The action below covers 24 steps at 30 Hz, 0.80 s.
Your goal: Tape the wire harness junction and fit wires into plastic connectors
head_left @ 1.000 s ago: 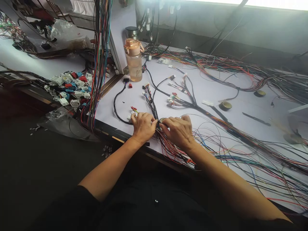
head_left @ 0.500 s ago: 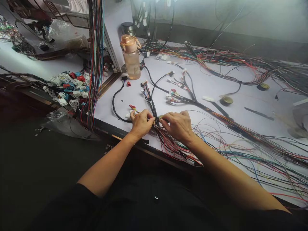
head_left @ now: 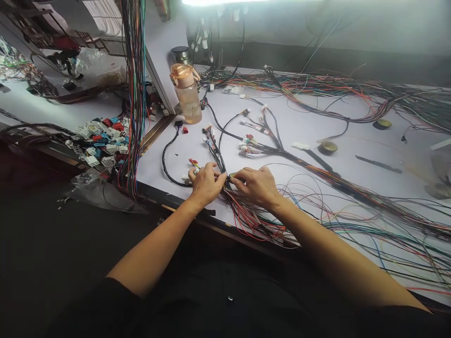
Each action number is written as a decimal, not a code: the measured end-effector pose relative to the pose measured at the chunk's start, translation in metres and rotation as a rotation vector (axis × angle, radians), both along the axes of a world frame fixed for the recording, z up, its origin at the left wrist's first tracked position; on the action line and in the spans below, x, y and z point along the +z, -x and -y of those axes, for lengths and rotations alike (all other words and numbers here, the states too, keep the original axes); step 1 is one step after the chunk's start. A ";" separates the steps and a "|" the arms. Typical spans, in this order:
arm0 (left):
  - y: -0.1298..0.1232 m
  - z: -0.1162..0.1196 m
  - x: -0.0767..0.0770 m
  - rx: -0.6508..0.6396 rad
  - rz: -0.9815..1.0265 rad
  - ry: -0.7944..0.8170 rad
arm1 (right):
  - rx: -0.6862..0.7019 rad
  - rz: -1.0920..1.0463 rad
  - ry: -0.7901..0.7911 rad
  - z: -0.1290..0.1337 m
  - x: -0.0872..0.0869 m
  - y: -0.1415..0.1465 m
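Left hand (head_left: 205, 185): grip pinched on wire bundle (head_left: 228, 185) | right hand (head_left: 259, 187): grip curled at tape roll (head_left: 233, 174), hold unclear

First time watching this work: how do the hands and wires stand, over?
Left hand pinching wire bundle. Right hand close beside, grip partly hidden. Loose wires spread near right forearm; bottle upright, clear of both hands.

White counter (head_left: 303, 129) with dark front edge. Grey back wall (head_left: 352, 33), darker band low down. Bright strip light (head_left: 246, 2) along top, hazy glare below. Pale upright partition (head_left: 172, 35) at left; beyond it, wooden chair (head_left: 93, 42), white pleated cloth (head_left: 107, 19). Floor (head_left: 52, 263) dark, dim.
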<state>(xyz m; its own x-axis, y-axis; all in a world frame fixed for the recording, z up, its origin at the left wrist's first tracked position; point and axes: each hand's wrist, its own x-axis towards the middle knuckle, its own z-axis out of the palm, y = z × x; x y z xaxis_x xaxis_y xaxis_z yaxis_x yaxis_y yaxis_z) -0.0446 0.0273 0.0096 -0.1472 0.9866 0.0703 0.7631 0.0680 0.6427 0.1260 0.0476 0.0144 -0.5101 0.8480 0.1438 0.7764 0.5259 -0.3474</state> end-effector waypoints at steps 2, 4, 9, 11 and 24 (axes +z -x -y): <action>0.000 0.000 -0.002 -0.017 0.073 0.031 | -0.007 -0.014 0.004 0.000 -0.001 -0.001; 0.000 0.000 -0.005 -0.009 0.199 0.023 | -0.011 -0.049 0.027 0.000 -0.002 -0.003; 0.006 0.004 -0.013 0.019 0.617 -0.080 | -0.001 -0.234 0.153 -0.001 0.001 -0.010; 0.008 0.007 -0.015 0.010 0.711 -0.102 | 0.024 -0.283 0.210 -0.002 0.006 -0.012; 0.020 0.022 -0.012 -0.041 0.657 -0.211 | 0.351 -0.401 0.316 -0.027 -0.002 0.010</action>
<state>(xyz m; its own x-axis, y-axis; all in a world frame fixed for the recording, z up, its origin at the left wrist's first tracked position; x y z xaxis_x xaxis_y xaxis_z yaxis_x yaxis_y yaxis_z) -0.0644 0.0048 -0.0021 -0.1881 0.9672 0.1706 0.2098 -0.1301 0.9690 0.1165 0.0749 0.0126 -0.7247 0.6724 0.1508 0.3529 0.5501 -0.7569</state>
